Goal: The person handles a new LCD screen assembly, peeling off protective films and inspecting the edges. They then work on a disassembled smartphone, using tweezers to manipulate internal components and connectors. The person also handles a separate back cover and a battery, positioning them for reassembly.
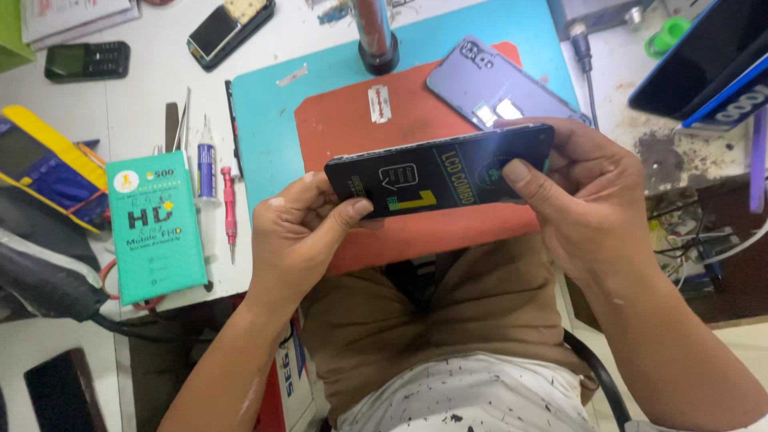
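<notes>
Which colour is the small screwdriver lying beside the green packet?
Red screwdriver, seen best in the head view.

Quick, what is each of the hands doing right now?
Left hand: closed on the left end of the black phone screen, thumb on its front.
Right hand: closed on the right end of the same screen, thumb pressing its face.

A phone repair workbench: screwdriver [230, 210], tweezers [186, 120], work mat [344, 120], phone back cover [496, 88]

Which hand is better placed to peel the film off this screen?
Probably the right hand: its thumb already lies on the phone screen's face near the end, while the left hand grips the other end.
</notes>
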